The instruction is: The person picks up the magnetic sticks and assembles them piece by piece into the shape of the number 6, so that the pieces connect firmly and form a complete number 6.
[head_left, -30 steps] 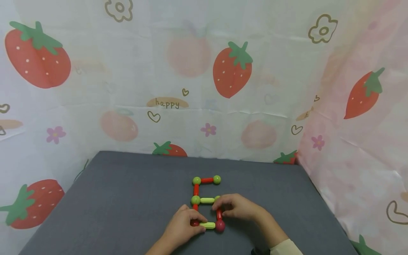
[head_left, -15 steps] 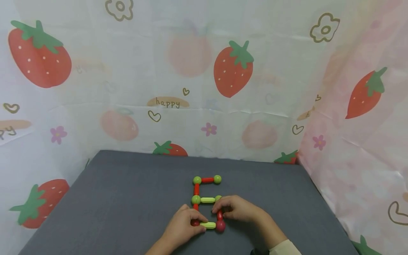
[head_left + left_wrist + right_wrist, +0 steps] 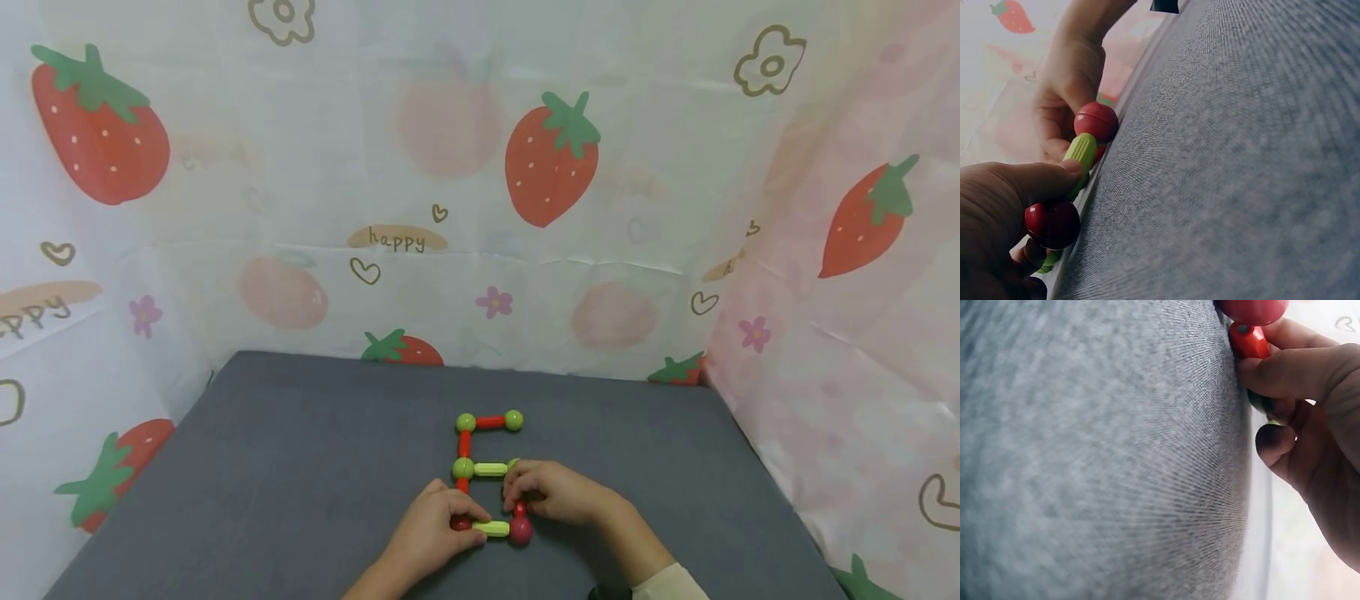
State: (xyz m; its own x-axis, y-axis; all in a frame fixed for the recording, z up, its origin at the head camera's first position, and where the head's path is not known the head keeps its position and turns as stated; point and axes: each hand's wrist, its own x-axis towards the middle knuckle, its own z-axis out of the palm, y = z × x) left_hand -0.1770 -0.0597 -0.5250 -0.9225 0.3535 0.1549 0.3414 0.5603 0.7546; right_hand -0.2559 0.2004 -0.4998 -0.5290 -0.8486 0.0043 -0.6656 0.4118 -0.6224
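Observation:
A figure of magnetic rods and balls, shaped like a 6, lies on the grey table. My left hand [image 3: 435, 529] pinches the yellow-green rod [image 3: 1082, 150] at its near side, beside a dark red ball [image 3: 1052, 224]. At the right corner, another red ball [image 3: 521, 531] joins that rod's end. My right hand [image 3: 558, 492] pinches the upright-running red rod [image 3: 1249, 342] on the right side, thumb against it. Its fingers partly cover the green ball [image 3: 513, 463] at the rod's far end. A second yellow-green rod [image 3: 491, 470] crosses the middle of the figure.
Farther back, a red rod [image 3: 491, 422] links two green balls, the right one [image 3: 513, 420] being a free end. Dark grey cloth covers the table [image 3: 315, 467]. Behind it hangs a strawberry-print curtain [image 3: 450, 167], which also lines both sides.
My right hand's fingers have drawn in closer around the red rod and slid slightly toward me. The left hand keeps its hold, and the head view has shifted a little.

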